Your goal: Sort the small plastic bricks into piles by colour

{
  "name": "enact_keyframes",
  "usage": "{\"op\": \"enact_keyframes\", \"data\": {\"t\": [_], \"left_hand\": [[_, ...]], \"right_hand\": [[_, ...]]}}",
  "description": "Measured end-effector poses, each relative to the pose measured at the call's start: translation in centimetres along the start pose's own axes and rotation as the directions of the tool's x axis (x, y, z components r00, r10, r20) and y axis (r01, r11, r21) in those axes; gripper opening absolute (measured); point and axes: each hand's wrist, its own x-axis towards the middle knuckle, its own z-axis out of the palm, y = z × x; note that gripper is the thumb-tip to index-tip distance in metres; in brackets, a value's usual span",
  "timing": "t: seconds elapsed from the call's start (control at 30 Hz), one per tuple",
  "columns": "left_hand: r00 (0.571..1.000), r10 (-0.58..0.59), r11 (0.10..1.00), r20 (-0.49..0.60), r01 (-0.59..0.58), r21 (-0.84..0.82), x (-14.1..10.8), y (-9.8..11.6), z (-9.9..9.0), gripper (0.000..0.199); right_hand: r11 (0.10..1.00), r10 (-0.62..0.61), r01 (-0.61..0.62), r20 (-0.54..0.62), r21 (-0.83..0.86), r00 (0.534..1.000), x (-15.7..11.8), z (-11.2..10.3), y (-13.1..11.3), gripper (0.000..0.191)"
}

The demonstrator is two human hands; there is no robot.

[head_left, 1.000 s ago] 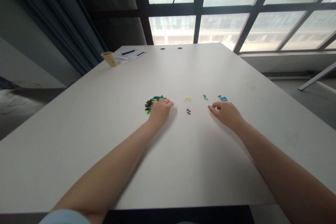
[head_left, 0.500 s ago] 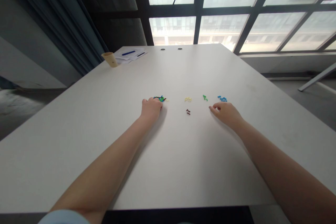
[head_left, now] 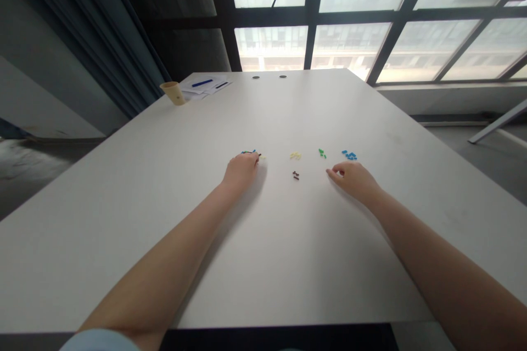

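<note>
Mid-frame, I have the left hand (head_left: pixel 242 169) bent over the mixed pile of bits (head_left: pixel 248 151), grip hidden; right of centre, the right hand (head_left: pixel 354 176) curls loosely near blue bits (head_left: pixel 349 154); I can't tell if either holds any; yellow bits (head_left: pixel 295 156) sit between.

The table (head_left: pixel 263 241) is plain white. The exposed part of the mixed pile (head_left: pixel 248 152) shows blue, green and a dark tone. Four groups are each one colour: pale yellow pieces (head_left: pixel 295 156), dark brown pieces (head_left: pixel 296 178), bright green pieces (head_left: pixel 321 151) and blue pieces (head_left: pixel 351 156). The cup (head_left: pixel 173 92) is tan with a small dark mark, the pen (head_left: pixel 202 83) blue, the sleeve (head_left: pixel 101 340) pale blue, and the curtain (head_left: pixel 119 33) dark blue-grey
</note>
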Motion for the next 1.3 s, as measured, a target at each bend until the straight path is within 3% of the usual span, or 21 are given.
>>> {"op": "enact_keyframes", "data": {"t": [0.07,0.13,0.2,0.27,0.33,0.4,0.57,0.7,0.93,1.1,1.2,1.3], "left_hand": [[1.000,0.015,0.981,-0.018,-0.018,-0.192,0.1,0.2,0.0,0.024],[1.000,0.028,0.904,0.002,-0.025,-0.427,0.1,0.5,0.2,0.022],[0.996,0.047,0.735,0.075,0.017,-0.677,0.2,0.9,0.5,0.025],[0.982,0.100,0.485,0.157,0.090,-0.870,0.1,1.5,0.8,0.029],[0.968,0.166,0.242,0.187,0.144,-0.960,-0.2,2.2,1.1,0.030],[0.961,0.209,0.072,0.179,0.167,-0.983,-0.6,3.0,1.3,0.030],[0.939,0.315,-0.164,0.137,0.196,-0.967,-1.6,4.4,1.1,0.033],[0.904,0.416,-0.185,0.092,0.183,-0.965,-2.0,4.7,0.8,0.031],[0.869,0.461,-0.040,0.181,0.224,-0.974,-2.7,5.1,0.0,0.036],[0.850,0.488,0.003,0.197,0.224,-0.975,-2.9,5.3,-0.6,0.037],[0.853,0.486,-0.002,0.191,0.220,-0.975,-2.7,5.3,-0.2,0.036],[0.882,0.434,-0.025,0.183,0.215,-0.976,-2.4,5.2,1.0,0.035]], "right_hand": [[1.000,0.002,-0.002,-0.001,0.000,1.000,0.0,0.0,-0.1,0.033],[1.000,-0.004,0.004,0.004,-0.005,1.000,0.0,0.0,-0.1,0.033],[1.000,-0.013,0.013,0.009,-0.016,1.000,0.1,0.1,-0.1,0.034],[1.000,-0.020,0.021,0.012,-0.023,1.000,0.1,0.1,0.0,0.034],[0.999,-0.023,0.023,0.017,-0.025,1.000,0.1,0.2,0.0,0.035],[0.999,-0.026,0.026,0.026,-0.026,0.999,0.1,0.1,-0.1,0.036],[0.999,-0.020,0.021,0.032,-0.041,0.999,0.1,0.0,-0.2,0.036],[0.999,-0.008,0.009,0.028,-0.034,1.000,0.1,0.0,-0.4,0.035],[1.000,-0.021,0.021,-0.003,-0.008,1.000,-0.1,0.0,-0.6,0.035],[0.999,-0.045,0.045,-0.027,0.008,0.999,0.1,0.4,-0.2,0.034],[0.991,-0.097,0.108,-0.137,0.077,0.986,0.1,0.5,-0.2,0.027],[0.949,-0.186,0.260,-0.348,0.180,0.919,-0.6,-0.1,-1.3,0.024]]}}
